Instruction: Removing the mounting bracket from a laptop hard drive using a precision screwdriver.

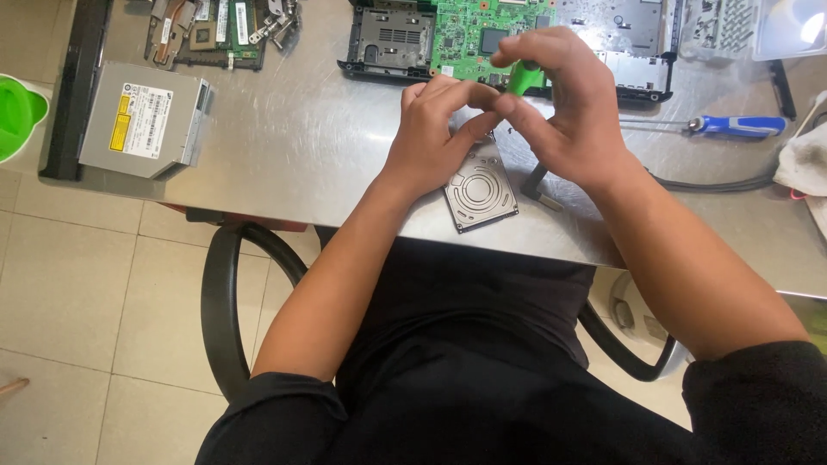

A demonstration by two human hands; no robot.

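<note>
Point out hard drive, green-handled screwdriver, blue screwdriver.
hard drive (481, 191), head view, round embossed cover
green-handled screwdriver (523, 78), head view, handle between fingers
blue screwdriver (739, 126), head view, handle

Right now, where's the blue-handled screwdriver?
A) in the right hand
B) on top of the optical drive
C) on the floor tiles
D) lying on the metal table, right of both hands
D: the blue-handled screwdriver lies flat on the metal table, apart from the right hand, which grips a green-handled tool above the hard drive that the left hand touches.
</note>
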